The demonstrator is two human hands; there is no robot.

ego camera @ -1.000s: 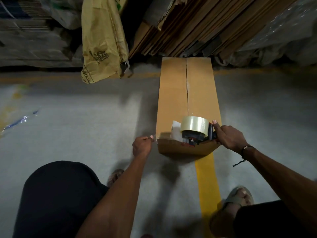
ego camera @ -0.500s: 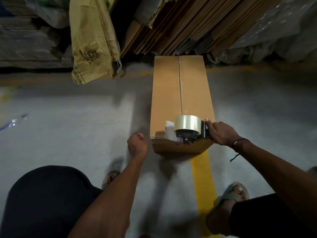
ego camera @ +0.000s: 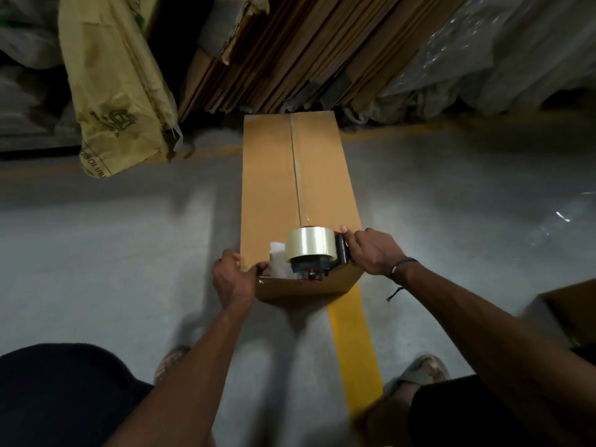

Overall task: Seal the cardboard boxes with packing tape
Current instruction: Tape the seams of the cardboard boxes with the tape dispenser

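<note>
gripping box (ego camera: 274, 188) near corner, left hand (ego camera: 233, 280); right hand (ego camera: 374, 251) clutching tape dispenser (ego camera: 314, 254); grey concrete floor (ego camera: 113, 253), yellow stripe (ego camera: 353, 343).

Dim, soft shadows, blurry edges (perhaps fisheye)

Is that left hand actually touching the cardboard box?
Touching. The head view shows the left hand gripping the near left corner of the cardboard box, thumb lying on the top flap with no gap visible.

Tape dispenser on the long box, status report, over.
Right hand grips tape dispenser at box near end. Left hand grips near-left corner. Centre seam untaped ahead; nothing on it.
</note>
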